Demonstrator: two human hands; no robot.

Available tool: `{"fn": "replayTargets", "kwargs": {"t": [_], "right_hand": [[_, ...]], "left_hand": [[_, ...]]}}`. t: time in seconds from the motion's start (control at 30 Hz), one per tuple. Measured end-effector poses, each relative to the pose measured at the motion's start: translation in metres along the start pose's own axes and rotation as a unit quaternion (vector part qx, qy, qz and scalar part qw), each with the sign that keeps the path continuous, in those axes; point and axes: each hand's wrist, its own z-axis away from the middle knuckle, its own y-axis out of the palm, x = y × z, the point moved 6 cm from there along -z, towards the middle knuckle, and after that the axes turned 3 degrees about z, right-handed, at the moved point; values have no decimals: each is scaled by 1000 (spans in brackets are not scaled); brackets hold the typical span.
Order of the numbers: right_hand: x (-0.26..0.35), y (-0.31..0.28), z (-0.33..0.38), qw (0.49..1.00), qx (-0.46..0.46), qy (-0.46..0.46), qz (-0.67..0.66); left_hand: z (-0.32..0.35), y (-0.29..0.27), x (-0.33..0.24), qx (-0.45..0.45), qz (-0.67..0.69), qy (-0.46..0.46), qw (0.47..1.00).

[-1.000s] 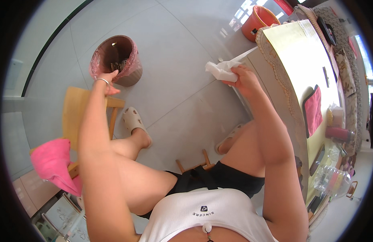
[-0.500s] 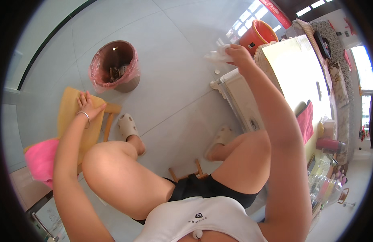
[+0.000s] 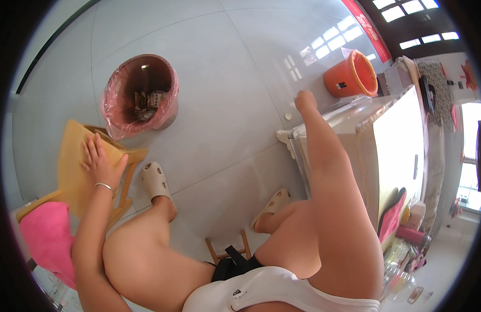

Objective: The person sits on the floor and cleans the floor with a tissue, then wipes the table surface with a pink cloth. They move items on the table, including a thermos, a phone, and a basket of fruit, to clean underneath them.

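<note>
My left hand (image 3: 101,164) lies flat with its fingers spread on the seat of a yellow wooden chair (image 3: 68,156). A pink cloth (image 3: 48,236) hangs over the chair's near end, beside my left forearm. My right arm reaches far forward. At its end my right hand (image 3: 306,102) is closed, beside the far end of a white cabinet (image 3: 336,132). A pale bit shows at its fingertips; the rest of the white tissue seen in it earlier is hidden by the hand.
A brown bin (image 3: 170,99) with a pink liner and some rubbish stands beyond the chair. An orange bucket (image 3: 340,78) stands past the cabinet. Between my feet and knees is a small wooden stool (image 3: 245,243). Bottles and a pink-black pad (image 3: 391,218) lie at right.
My view has shifted. My right hand has drawn in from above the floor near the bucket, and the tissue that spread out of it is now mostly hidden. My left hand stays on the chair.
</note>
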Motion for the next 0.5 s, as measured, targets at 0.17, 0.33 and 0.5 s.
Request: {"fn": "replayTargets", "kwargs": {"t": [0.17, 0.33, 0.5], "right_hand": [[-17, 81, -58, 993, 110, 26, 42], [-27, 175, -74, 982, 170, 16, 78], [-18, 218, -50, 970, 190, 122, -85]], "left_hand": [[2, -6, 2, -11, 11, 10, 1000], [4, -14, 0, -22, 18, 31, 999], [7, -20, 5, 2, 4, 16, 1000]]}}
